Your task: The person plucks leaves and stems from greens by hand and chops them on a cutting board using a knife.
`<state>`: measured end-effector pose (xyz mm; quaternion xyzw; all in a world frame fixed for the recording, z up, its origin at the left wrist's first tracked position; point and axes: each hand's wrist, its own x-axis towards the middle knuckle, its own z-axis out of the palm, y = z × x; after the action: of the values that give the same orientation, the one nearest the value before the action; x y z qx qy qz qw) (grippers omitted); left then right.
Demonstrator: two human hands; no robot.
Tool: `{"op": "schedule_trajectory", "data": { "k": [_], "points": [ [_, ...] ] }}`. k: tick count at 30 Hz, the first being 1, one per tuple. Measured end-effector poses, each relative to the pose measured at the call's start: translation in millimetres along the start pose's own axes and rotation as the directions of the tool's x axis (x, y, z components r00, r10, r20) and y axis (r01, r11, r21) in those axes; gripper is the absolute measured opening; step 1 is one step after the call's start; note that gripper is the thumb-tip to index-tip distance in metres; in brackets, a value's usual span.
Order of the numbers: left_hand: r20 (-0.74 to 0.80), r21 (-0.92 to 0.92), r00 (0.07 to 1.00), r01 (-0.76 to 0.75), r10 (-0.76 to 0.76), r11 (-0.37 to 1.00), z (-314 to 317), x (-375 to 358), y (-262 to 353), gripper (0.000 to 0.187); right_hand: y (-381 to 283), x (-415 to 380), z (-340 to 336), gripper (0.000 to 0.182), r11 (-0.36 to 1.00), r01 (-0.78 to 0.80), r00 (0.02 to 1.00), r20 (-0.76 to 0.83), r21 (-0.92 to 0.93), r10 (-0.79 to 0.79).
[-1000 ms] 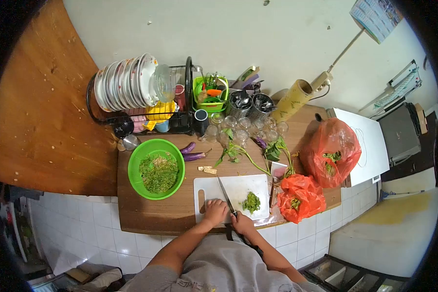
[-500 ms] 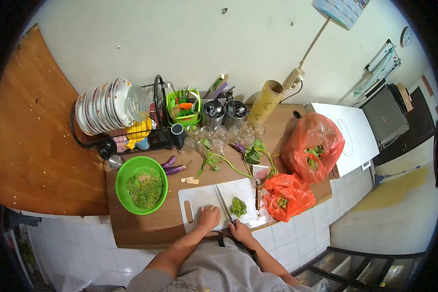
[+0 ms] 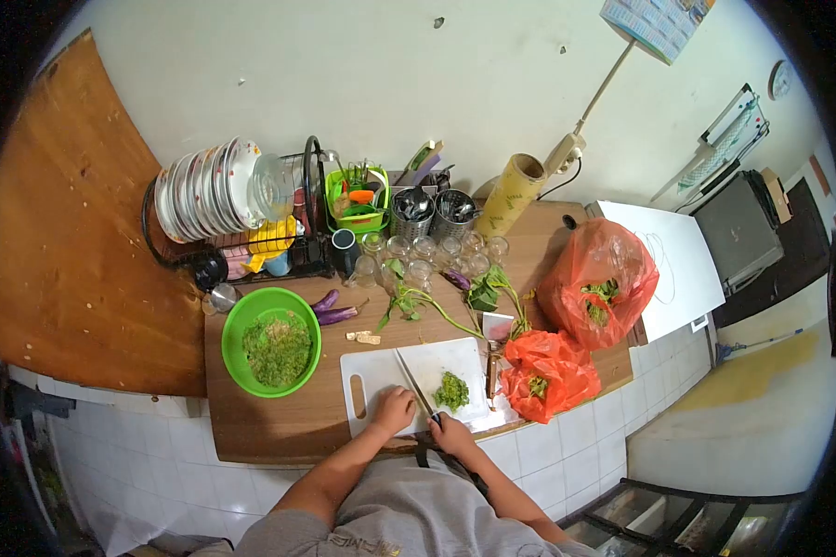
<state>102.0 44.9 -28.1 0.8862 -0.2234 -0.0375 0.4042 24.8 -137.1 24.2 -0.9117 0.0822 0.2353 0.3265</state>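
My right hand [image 3: 453, 434] is wrapped round the dark handle of a knife [image 3: 414, 379]. Its long blade slants up and left over the white cutting board [image 3: 367, 365]. On the board's left-middle part rests my left hand [image 3: 395, 411], fingers curled in, close to the blade; whatever may be under them is hidden. Right of the blade lies a small heap of chopped green vegetable [image 3: 451, 392]. To the left stands a green bowl [image 3: 314, 360] filled with finely cut greens [image 3: 277, 351].
Purple eggplants [image 3: 336, 316] and pale brown pieces [image 3: 367, 338] lie behind the board. Leafy stems [image 3: 437, 311] and glass mugs [image 3: 418, 274] are farther back. Red plastic bags [image 3: 567, 357] stand right. A dish rack [image 3: 316, 186] with plates [image 3: 209, 190] is at back left.
The knife has shifted left, its blade tilting more to the left and nearer my left hand. My left hand stays on the board, curled. The view has moved slightly.
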Motion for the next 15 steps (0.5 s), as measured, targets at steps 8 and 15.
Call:
{"op": "schedule_trajectory", "data": {
  "k": [8, 15],
  "points": [
    [0.009, 0.115, 1.0, 0.009, -0.01, 0.993, -4.1, -2.3, 6.3, 0.013, 3.4, 4.2, 6.2, 0.05, 0.997, -0.036, 0.999, 0.004, -0.069, 0.036],
    [0.049, 0.184, 0.998, 0.018, -0.028, 0.983, -2.1, 1.5, 7.5, 0.013, -1.2, 3.7, 10.1, 0.053, 0.986, -0.09, 0.992, 0.077, -0.142, 0.102]
  ]
}}
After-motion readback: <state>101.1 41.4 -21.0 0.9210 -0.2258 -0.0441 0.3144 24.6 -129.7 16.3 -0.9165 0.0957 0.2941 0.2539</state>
